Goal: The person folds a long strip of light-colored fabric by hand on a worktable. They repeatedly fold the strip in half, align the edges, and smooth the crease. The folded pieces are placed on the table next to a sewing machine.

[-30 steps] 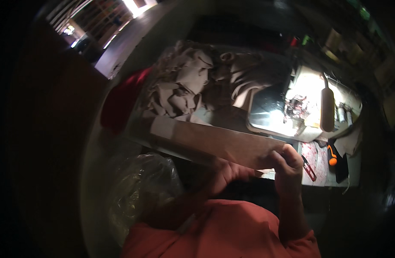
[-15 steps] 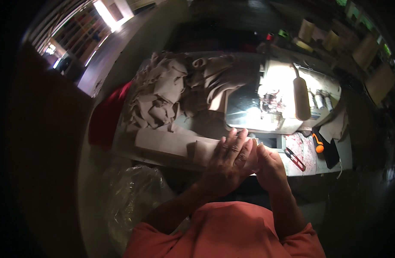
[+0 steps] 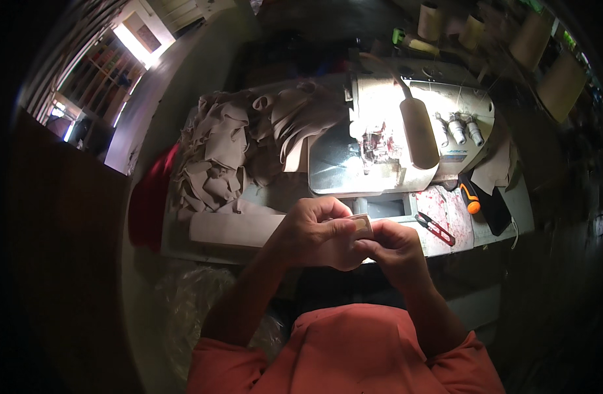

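Between my two hands, just before the sewing machine, is a beige fabric piece [image 3: 362, 227] with its end folded over. My left hand [image 3: 314, 230] pinches it from the left, thumb on top. On the right, my right hand [image 3: 395, 251] grips the other side between thumb and fingers. Part of the cloth hangs under my left hand. A longer strip of the same beige fabric [image 3: 226, 226] lies along the table's front edge, left of my hands. The lit sewing machine [image 3: 416, 177] stands beyond them, its needle area glaring under the lamp.
A heap of beige fabric pieces [image 3: 216, 144] covers the table's left part. Red-handled thread snips [image 3: 436, 230] and an orange-and-black handled tool [image 3: 471, 197] lie at right, near a dark flat object [image 3: 492, 210]. Thread cones [image 3: 472, 31] stand behind. A clear plastic bag [image 3: 196, 302] hangs below left.
My left hand, flat on the fabric before, now pinches it. The fabric piece is lifted with its end folded over, and my right hand has shifted slightly left. The whole view has swung somewhat.
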